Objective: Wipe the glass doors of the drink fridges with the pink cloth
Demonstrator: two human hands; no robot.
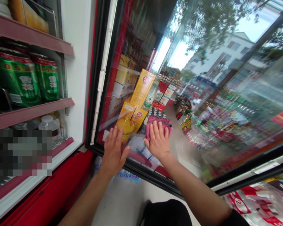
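Observation:
My right hand presses a folded pink cloth flat against the lower part of a glass door. The cloth has a dark edge and shows above and beside my fingers. My left hand rests with fingers stretched on the same glass, near its lower left corner, and holds nothing. A black frame with pale strips borders the door, which stands swung out from a cooler. Through the glass and in its reflections appear yellow boxes and bottles.
On the left, cooler shelves carry green cans and clear bottles; one patch is pixelated. Red-labelled bottle packs lie at lower right. Below the door are the pale floor and my dark-clothed leg.

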